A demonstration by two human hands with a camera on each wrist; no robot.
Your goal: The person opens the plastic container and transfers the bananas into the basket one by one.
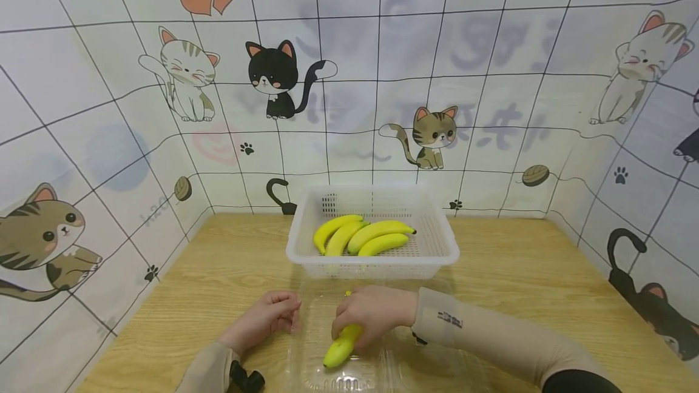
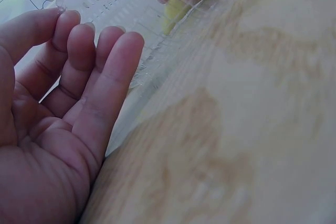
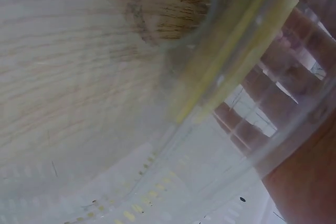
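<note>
A clear plastic clamshell box lies opened out on the table in front of the person. The right hand grips a yellow banana from above, over the left half of the box. Through the clear plastic, the right wrist view shows the banana and the blurred fingers behind it. At the box's left edge is the left hand. In the left wrist view, the thumb and index fingertip of that hand pinch the thin clear rim, its other fingers loosely bent.
Behind the box stands a white perforated plastic basket with several bananas in its left and middle part. The wooden table meets walls covered in cat-patterned sheeting at the back and both sides.
</note>
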